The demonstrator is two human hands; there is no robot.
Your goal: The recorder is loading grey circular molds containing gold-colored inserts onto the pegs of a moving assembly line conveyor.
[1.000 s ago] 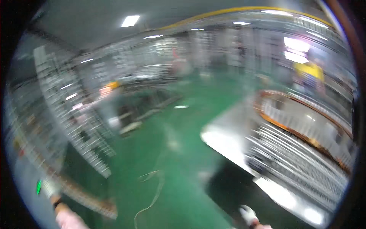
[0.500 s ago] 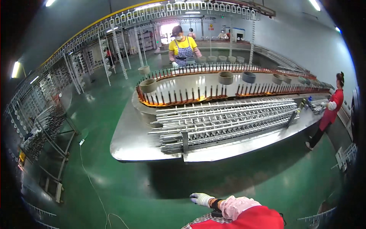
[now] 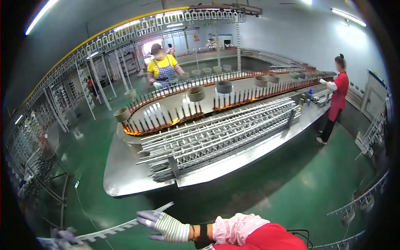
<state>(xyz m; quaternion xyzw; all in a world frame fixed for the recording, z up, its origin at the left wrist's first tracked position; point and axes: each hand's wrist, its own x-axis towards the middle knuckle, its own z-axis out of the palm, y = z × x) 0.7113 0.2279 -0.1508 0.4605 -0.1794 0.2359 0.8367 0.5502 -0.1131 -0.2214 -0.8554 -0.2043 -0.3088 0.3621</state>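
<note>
The largest thing ahead of your hands is the long steel worktable (image 3: pixel 125 183), well beyond your fingertips across the green floor (image 3: pixel 291 183). On it, far past your reach, lies a big stack of long grey metal racks (image 3: pixel 216 137), and behind that a curved conveyor of upright pins (image 3: pixel 175 112) carries grey rings (image 3: pixel 224 87). A person in a yellow shirt and checked apron (image 3: pixel 161 71) works on the far side of it; a person in red (image 3: pixel 336 98) stands at its right end, both well away from you.

Closer in, a long toothed metal strip (image 3: pixel 121 227) runs from the lower left up towards your right hand, its free tip just above and beside your fingers.

Your right hand (image 3: pixel 164 226), in a striped work glove with a black wristband and pink sleeve behind it, reaches across to the left with the fingers spread flat and wide, holding nothing; the strip's tip is just beside it, and whether they touch I cannot tell.

Your left hand (image 3: pixel 62 236) is a blurred grey glove at the bottom left edge, sitting at the strip's near end. It looks closed around that end, but the blur hides the grip, so I cannot tell.
</note>
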